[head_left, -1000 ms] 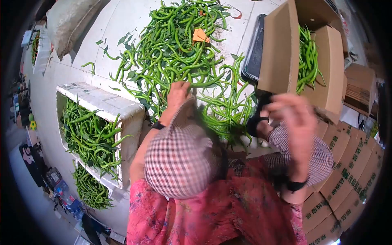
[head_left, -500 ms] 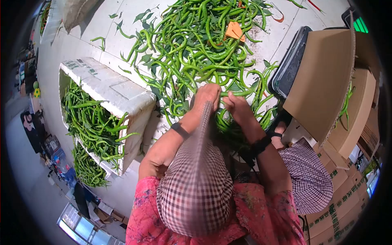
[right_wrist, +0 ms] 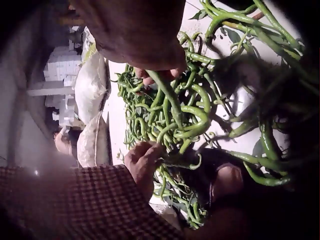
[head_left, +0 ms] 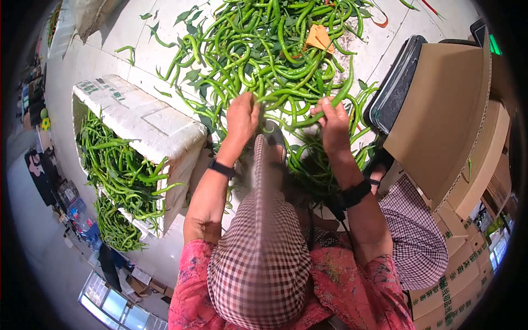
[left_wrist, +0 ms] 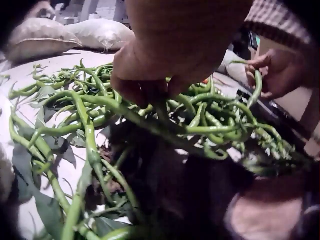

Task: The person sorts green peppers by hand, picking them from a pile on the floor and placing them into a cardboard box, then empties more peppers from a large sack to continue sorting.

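Observation:
Long green chili peppers (head_left: 264,60) lie in a loose heap with leaves on the white tiled floor. At the heap's near edge, my left hand (head_left: 242,118) has its fingers curled down round a green chili pepper (left_wrist: 160,112); its fingertips are partly hidden in the left wrist view. To its right, my right hand (head_left: 334,121) pinches one long chili pepper (head_left: 345,88), which points up and away from me. The right wrist view shows that pepper (right_wrist: 167,95) slanting out from under the right hand (right_wrist: 145,35).
On the left stands a white foam box (head_left: 148,118) filled with chili peppers. A cardboard box (head_left: 440,110) and a dark tray (head_left: 396,82) stand at the right. An orange scrap (head_left: 319,38) lies on the heap. A checked cap brim covers part of the lower middle.
The right hand came from beside the cardboard box to the heap and took hold of a chili pepper. Since then both hands have moved apart, and the right one's pepper has swung upward.

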Tool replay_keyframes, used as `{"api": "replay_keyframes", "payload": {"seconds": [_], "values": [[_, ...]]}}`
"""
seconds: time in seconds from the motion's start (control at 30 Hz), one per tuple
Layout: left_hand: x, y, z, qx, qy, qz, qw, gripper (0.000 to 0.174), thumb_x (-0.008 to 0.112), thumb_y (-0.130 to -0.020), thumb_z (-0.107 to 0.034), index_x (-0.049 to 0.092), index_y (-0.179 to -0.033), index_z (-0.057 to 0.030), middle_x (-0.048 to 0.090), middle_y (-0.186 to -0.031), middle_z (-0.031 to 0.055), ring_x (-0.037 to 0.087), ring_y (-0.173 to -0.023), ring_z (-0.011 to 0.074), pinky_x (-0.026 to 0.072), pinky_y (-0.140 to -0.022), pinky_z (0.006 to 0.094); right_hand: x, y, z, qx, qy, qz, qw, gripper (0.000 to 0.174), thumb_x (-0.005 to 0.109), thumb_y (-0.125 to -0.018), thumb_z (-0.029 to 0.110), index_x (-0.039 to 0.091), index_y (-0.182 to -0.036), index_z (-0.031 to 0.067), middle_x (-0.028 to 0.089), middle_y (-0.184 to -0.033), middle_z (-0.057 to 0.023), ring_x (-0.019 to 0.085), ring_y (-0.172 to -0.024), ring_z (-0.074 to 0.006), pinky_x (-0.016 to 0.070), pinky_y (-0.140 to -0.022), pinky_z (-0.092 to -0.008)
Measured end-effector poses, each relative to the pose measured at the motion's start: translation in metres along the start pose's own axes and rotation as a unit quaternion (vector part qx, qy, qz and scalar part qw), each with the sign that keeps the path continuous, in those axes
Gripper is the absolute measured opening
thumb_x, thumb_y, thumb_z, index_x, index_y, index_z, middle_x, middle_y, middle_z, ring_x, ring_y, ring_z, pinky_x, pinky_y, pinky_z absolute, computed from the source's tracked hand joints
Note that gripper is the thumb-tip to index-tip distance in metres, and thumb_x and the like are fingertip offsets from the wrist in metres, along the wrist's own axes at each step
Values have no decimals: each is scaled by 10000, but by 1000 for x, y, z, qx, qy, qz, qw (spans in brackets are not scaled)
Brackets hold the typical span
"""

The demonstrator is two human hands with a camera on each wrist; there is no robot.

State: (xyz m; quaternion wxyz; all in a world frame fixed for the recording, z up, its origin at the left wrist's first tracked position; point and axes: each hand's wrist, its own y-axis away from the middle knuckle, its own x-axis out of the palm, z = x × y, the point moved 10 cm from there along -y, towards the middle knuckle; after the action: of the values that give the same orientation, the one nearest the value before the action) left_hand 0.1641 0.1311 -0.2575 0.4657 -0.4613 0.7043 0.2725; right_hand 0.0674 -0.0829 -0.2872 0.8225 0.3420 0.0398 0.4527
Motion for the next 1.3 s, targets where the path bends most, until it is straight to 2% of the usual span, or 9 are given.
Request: {"api": "replay_keyframes", "payload": {"seconds": [0.2, 0.33, 0.47, 0.53, 0.83, 0.93, 1.07, 1.13, 1.3], "values": [[-7, 52, -8, -318, 497, 91, 802, 172, 703, -811, -54, 534, -840, -46, 504, -744, -43, 468, -682, 46, 416, -630, 211, -36, 2, -10, 17, 49, -60, 997, 160, 523, -972, 209, 533, -1018, 56, 538, -822, -17, 527, -759, -125, 459, -769, -299], [-30, 44, -31, -310, 537, 74, 781, 173, 709, -807, -56, 544, -857, -39, 515, -753, -41, 478, -687, 37, 417, -638, 195, 5, 17, 12, 32, -124, -13, 992, 312, 534, -960, 262, 547, -1111, -11, 589, -849, -51, 564, -826, -146, 423, -784, -282], [-63, 26, -37, -165, 357, 6, 919, 170, 698, -830, -71, 588, -947, -17, 557, -786, -22, 485, -677, 49, 433, -637, 202, 9, 15, 17, 62, -42, 57, 995, 305, 537, -963, 241, 541, -1119, -21, 587, -857, -57, 562, -832, -156, 433, -792, -273], [-52, 34, -3, -320, 412, -34, 853, 166, 682, -846, -67, 595, -973, -6, 582, -810, -8, 497, -691, 59, 445, -655, 217, -5, 9, -1, 83, 2, 26, 996, 292, 536, -961, 240, 550, -1102, -15, 589, -860, -52, 559, -830, -153, 430, -794, -280], [-57, 18, -57, -251, 440, 8, 862, 232, 706, -818, -7, 597, -1022, -18, 603, -864, -12, 529, -753, 51, 441, -714, 193, 11, 20, 13, 59, 23, 78, 995, 313, 581, -944, 254, 596, -1114, -8, 618, -918, -39, 553, -852, -121, 442, -774, -261], [-14, 17, -100, -254, 606, 181, 731, 273, 670, -839, -16, 620, -1108, -13, 608, -852, -31, 512, -733, 29, 436, -682, 181, 44, 37, 14, 103, 60, 200, 973, 308, 612, -932, 281, 627, -1087, 15, 619, -947, -5, 544, -856, -91, 441, -767, -235], [12, 8, -55, -263, 478, 107, 831, 305, 668, -848, -67, 613, -1139, 7, 609, -886, -14, 536, -770, 62, 467, -702, 219, 9, 34, 4, 154, -33, 87, 984, 300, 649, -900, 300, 641, -982, 12, 601, -896, -2, 526, -838, -102, 418, -753, -244], [26, -2, -63, -84, 257, 92, 958, 309, 706, -802, -121, 638, -1092, -38, 644, -943, 84, 613, -835, 185, 505, -764, 304, -17, 33, 17, 110, 25, 53, 992, 321, 674, -874, 324, 642, -929, 10, 585, -840, -10, 524, -816, -112, 408, -765, -251], [61, -1, -66, 3, 18, 153, 988, 307, 705, -812, -180, 657, -1089, -58, 661, -970, 105, 637, -843, 212, 508, -760, 327, -41, 27, 33, 65, -96, 22, 993, 255, 651, -905, 263, 634, -955, 14, 596, -821, -42, 538, -779, -139, 438, -781, -293]]}}
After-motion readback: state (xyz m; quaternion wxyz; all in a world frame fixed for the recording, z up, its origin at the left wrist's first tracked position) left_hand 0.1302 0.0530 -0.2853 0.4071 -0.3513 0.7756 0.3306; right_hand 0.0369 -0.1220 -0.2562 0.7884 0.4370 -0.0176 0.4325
